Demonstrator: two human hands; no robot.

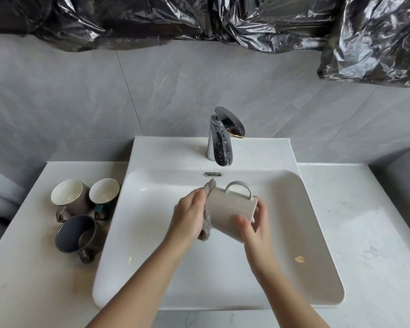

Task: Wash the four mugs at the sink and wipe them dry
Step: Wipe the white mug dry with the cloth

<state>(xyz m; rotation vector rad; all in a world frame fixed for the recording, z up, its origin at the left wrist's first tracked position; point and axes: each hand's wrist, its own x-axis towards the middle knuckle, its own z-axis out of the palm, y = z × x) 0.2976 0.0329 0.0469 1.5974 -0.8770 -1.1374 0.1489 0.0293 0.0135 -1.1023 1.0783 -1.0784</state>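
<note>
My right hand (253, 226) curls round the mug (230, 209), tilted over the sink (152, 256). My left hand (189, 214) grips a cloth (205, 223) against its 9 o'clock side. I judge wiping underway. At 9 o'clock three mugs (77, 234) stand on the surface (33, 268); washed or not, I cannot tell.

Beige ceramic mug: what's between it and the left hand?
A fuzzy grey cloth, gripped by the left hand against the mug; head view.

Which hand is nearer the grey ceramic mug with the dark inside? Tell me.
Left. The left hand is right of the grey mug; the right hand is farther right, holding a beige mug.
</note>
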